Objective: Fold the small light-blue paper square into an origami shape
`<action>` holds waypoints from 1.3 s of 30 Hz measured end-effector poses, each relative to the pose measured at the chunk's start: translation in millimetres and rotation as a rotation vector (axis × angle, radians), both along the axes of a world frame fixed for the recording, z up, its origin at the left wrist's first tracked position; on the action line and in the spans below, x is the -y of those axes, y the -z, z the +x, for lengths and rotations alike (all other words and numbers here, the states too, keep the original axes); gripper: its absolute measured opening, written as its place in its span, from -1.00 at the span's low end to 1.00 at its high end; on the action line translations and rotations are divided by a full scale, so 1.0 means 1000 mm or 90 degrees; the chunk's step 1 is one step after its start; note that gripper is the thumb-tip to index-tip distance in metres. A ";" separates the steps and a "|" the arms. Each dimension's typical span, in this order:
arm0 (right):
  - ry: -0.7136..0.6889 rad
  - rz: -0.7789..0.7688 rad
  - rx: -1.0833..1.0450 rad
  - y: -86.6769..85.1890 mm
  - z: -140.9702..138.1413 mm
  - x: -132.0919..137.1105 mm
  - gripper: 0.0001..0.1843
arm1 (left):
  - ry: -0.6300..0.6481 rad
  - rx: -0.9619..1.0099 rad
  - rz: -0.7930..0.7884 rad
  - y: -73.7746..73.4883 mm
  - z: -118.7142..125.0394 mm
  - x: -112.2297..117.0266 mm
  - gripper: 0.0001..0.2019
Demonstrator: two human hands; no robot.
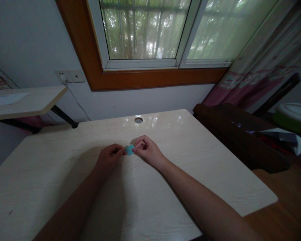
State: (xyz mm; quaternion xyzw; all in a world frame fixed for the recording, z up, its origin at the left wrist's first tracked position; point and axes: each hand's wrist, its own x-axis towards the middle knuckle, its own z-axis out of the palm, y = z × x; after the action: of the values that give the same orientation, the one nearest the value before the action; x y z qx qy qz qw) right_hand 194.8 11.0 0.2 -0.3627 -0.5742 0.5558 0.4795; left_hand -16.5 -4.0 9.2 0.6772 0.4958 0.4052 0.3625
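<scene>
Between my two hands, over the middle of the desk (150, 180), is a small flat teal square (129, 149) that looks like a piece of paper. My left hand (110, 155) pinches its left edge with thumb and forefinger. On the opposite side, my right hand (147, 149) grips the right edge between thumb and fingertips, the other fingers curled. The square is tilted, one corner pointing up. Fingertips cover parts of its left and right edges.
A round cable hole (138, 120) lies in the desk beyond my hands. At the left, a raised shelf (45, 100) stands on black legs, with paper on top. A plugged socket (63, 77) is on the wall below the window frame's left. Dark wooden furniture (230, 137) borders the right.
</scene>
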 end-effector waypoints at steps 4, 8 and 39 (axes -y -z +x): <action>0.016 -0.008 -0.023 -0.002 0.000 0.000 -0.67 | -0.033 0.044 -0.005 0.002 -0.001 -0.002 -0.79; 0.021 -0.005 -0.018 -0.004 0.001 0.000 -0.68 | -0.006 0.048 -0.003 0.002 0.001 -0.003 -0.79; -0.015 0.181 0.230 -0.013 0.005 0.007 -0.82 | 0.094 -0.056 0.045 -0.008 0.004 0.006 -0.75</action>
State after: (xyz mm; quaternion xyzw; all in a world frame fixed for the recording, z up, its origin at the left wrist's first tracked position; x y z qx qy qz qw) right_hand 199.5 4.2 13.4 -0.3786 -0.7271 0.4011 0.4089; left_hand -12.8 -9.7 17.5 0.7414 0.4453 0.3647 0.3451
